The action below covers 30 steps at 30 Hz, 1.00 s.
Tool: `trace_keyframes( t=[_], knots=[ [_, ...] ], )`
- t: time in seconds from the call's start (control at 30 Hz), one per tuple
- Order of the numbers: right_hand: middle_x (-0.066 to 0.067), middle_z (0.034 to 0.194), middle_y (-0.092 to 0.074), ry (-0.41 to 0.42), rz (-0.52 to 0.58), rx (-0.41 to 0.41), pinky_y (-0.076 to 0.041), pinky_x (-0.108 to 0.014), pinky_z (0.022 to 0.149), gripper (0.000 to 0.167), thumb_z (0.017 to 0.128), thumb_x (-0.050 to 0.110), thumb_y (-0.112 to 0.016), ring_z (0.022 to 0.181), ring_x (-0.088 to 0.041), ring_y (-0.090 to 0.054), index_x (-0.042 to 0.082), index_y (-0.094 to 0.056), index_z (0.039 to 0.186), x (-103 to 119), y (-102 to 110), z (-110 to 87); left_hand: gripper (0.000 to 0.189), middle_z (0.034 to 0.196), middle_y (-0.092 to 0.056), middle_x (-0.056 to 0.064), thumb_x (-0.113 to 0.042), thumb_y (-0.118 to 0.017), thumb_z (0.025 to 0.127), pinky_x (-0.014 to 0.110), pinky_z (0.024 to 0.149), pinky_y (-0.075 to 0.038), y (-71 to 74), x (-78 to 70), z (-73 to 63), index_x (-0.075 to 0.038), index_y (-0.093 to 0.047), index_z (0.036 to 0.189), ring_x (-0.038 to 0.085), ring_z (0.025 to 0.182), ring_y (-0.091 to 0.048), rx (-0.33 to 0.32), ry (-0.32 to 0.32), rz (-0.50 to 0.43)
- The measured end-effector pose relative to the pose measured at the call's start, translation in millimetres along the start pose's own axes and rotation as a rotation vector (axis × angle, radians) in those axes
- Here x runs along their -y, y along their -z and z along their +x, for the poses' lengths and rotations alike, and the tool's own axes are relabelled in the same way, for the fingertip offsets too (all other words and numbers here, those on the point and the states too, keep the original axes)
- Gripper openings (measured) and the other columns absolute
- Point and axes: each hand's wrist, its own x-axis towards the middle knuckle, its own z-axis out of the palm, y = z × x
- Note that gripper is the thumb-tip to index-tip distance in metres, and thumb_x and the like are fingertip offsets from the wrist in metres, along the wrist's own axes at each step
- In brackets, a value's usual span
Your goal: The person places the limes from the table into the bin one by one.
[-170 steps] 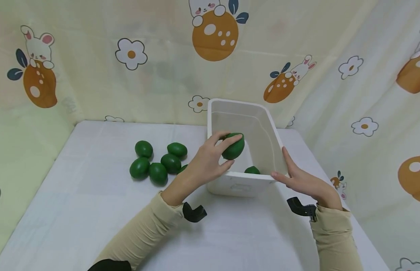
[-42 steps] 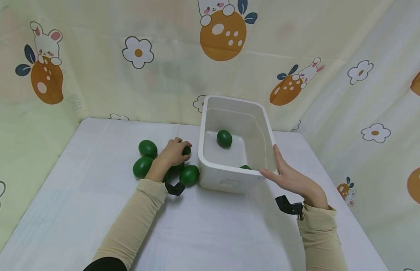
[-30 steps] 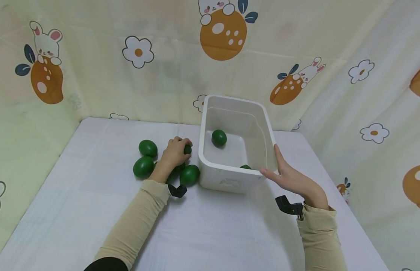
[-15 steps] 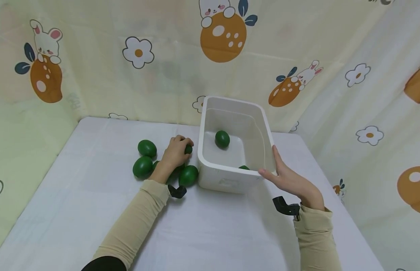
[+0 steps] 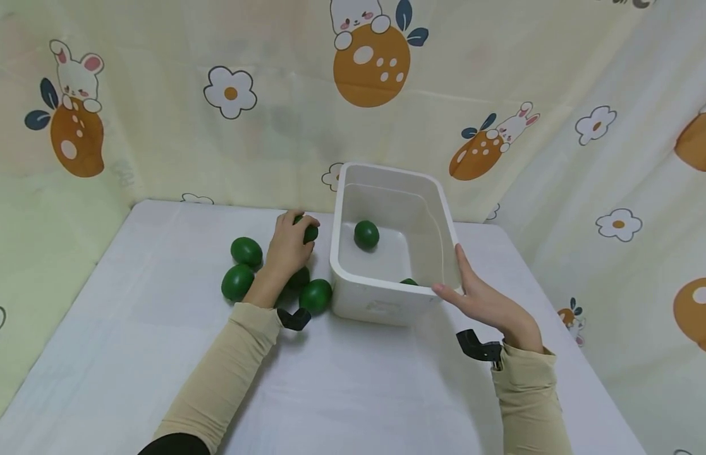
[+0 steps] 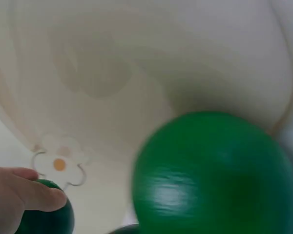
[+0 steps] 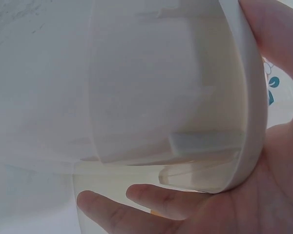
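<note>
In the head view my left hand [image 5: 288, 245] grips a smooth, dark-green, egg-shaped fruit [image 5: 310, 232] between thumb and fingers, near the table's back edge. The left wrist view shows part of this held fruit [image 6: 46, 219] under a finger, and another green fruit [image 6: 212, 175] large and close to the camera. My right hand [image 5: 492, 308] rests against the near right corner of a white plastic bin [image 5: 375, 308], thumb along the front rim. Its fingers [image 7: 122, 214] extend straight along the bin's outside. Inside the bin lie a green fruit [image 5: 366, 235] and another, mostly hidden by the front wall.
Left of the bin, more green fruits sit on the white-covered table [image 5: 341, 392]: one behind another at the left [image 5: 237, 282], one by the bin's front corner [image 5: 315, 296], some partly under my left wrist. A printed curtain [image 5: 273, 139] hangs behind and at the sides.
Several seconds ago my left hand held a fruit over the bin; it then went back to the group. In the last half second it has moved toward the back edge with another fruit.
</note>
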Motion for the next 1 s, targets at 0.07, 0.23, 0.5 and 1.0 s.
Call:
trace_keyframes(
  t=[0.07,0.23,0.5,1.0],
  knots=[
    [-0.011,0.157,0.021,-0.002,0.002,0.001,-0.008,-0.066,0.11,0.097,0.096,0.045,-0.05,0.145,-0.038,0.005,0.022,0.03,0.145,0.6,-0.2,-0.5,0.034,0.14,-0.041,0.018,-0.007,-0.068,0.084,0.048,0.103,-0.042,7.0,-2.1,-0.5,-0.013,-0.061,0.117,0.037,0.133,-0.034,-0.05,-0.012,-0.021],
    [-0.01,0.157,0.021,-0.007,0.005,-0.001,-0.008,-0.065,0.111,0.097,0.096,0.045,-0.05,0.145,-0.037,0.006,0.023,0.03,0.145,1.1,-0.8,-1.1,0.032,0.139,-0.041,0.016,-0.007,-0.067,0.084,0.048,0.102,-0.042,25.1,-10.0,-2.0,-0.013,-0.062,0.115,0.036,0.131,-0.035,-0.175,-0.015,-0.077],
    [-0.01,0.157,0.021,-0.004,0.002,-0.007,-0.009,-0.065,0.111,0.097,0.095,0.046,-0.051,0.145,-0.037,0.006,0.023,0.03,0.145,-0.4,-1.4,-1.7,0.03,0.14,-0.041,0.012,-0.006,-0.067,0.084,0.045,0.101,-0.044,54.9,-35.1,-8.5,-0.013,-0.063,0.113,0.033,0.131,-0.035,-0.36,-0.093,-0.182],
    [-0.012,0.157,0.019,-0.001,0.006,-0.013,-0.011,-0.066,0.11,0.097,0.095,0.045,-0.05,0.145,-0.038,0.001,0.021,0.03,0.145,0.0,-3.9,-3.3,0.031,0.139,-0.043,0.012,-0.004,-0.072,0.081,0.044,0.101,-0.044,78.6,-70.3,-25.8,-0.011,-0.065,0.111,0.031,0.13,-0.036,-0.439,-0.235,-0.257]
  ],
)
